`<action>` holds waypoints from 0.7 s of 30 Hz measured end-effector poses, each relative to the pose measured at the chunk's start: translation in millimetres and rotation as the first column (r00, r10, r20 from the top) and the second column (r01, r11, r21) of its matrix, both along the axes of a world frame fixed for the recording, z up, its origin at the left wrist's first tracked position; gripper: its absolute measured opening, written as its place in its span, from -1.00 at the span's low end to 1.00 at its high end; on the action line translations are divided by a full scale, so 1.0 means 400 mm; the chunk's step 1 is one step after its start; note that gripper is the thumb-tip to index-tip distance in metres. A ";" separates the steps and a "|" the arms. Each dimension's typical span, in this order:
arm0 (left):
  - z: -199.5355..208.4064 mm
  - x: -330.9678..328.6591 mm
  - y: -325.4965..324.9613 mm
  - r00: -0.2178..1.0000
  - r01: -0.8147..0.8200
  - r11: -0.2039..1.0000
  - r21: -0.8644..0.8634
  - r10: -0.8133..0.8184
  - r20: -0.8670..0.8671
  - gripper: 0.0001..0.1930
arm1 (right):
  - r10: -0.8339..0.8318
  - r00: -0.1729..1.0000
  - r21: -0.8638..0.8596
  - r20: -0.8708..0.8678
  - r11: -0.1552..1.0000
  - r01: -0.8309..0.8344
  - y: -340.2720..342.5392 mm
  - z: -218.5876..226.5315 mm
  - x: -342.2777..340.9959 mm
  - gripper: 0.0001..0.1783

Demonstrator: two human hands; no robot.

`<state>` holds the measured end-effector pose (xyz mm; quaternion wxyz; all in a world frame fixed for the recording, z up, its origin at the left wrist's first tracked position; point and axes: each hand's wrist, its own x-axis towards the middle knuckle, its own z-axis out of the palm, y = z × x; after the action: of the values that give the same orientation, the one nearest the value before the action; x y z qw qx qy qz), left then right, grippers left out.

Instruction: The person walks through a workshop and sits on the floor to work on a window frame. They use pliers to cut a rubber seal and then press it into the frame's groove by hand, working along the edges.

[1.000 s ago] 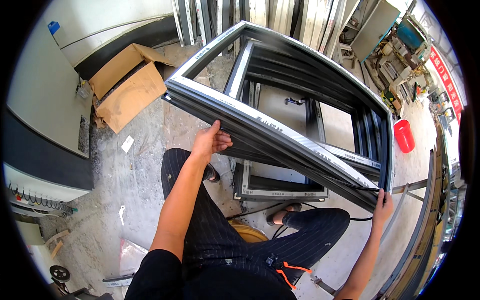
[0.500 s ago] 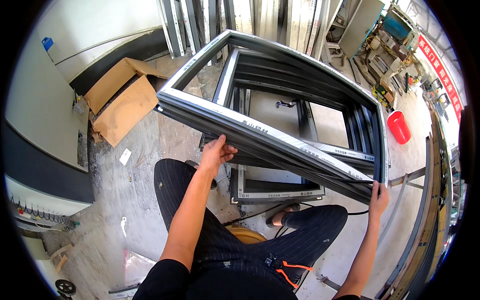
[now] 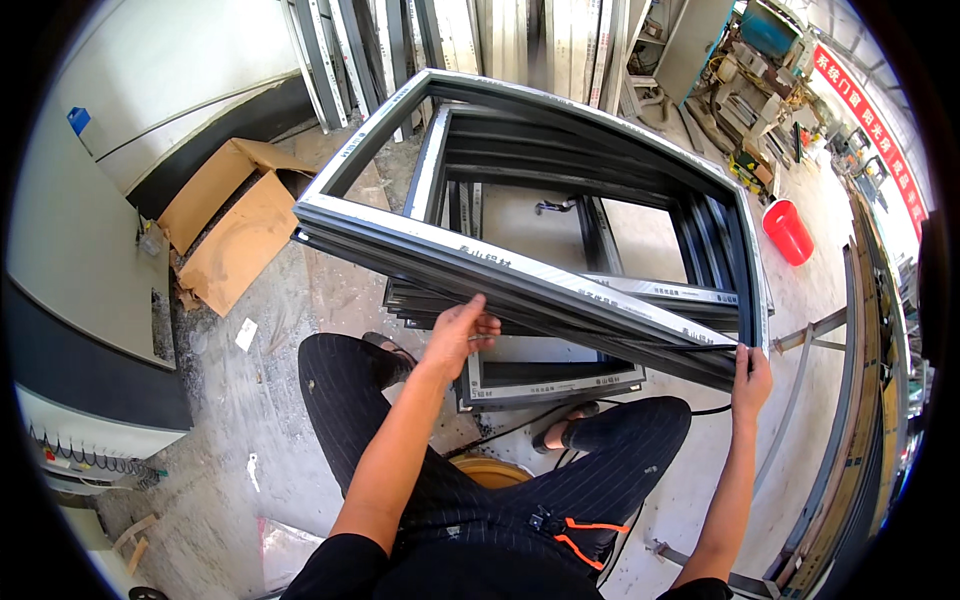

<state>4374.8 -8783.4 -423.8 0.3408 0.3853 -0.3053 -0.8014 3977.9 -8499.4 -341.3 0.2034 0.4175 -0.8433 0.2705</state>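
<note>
A dark grey metal window frame (image 3: 480, 258) with white protective film lies tilted on a stack of similar frames (image 3: 560, 384) before my knees. Along its near side runs a thin black rubber strip (image 3: 650, 346). My right hand (image 3: 752, 384) pinches that strip at the frame's near right corner. Just below the near side, my left hand (image 3: 464, 338) is closed with curled fingers, and the strip's other stretch leads toward it. What lies inside its fingers is mostly hidden. More black strip loops behind my right knee toward the floor.
Orange-handled pliers (image 3: 592, 540) lie at my lap. An open cardboard box (image 3: 235, 245) sits at the left, a red bucket (image 3: 788, 232) at the right. Long metal profiles (image 3: 540, 50) lean at the back; more profiles (image 3: 850, 400) lie along the right. A grey cabinet (image 3: 85, 240) stands left.
My left hand has shifted right and down, from against the frame's near side to just below it. The right hand stays at the corner. The whole view has shifted slightly.
</note>
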 end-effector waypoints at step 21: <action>-0.030 -0.034 0.021 0.995 0.015 0.990 -0.141 -0.001 0.095 -0.53 | 0.093 0.995 -0.054 0.018 0.994 -0.092 0.011 0.008 0.000 -0.64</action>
<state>4361.4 -8774.9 -435.8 0.3492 0.3964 -0.3787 -0.7600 3977.9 -8494.9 -338.0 0.1931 0.4478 -0.8176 0.3062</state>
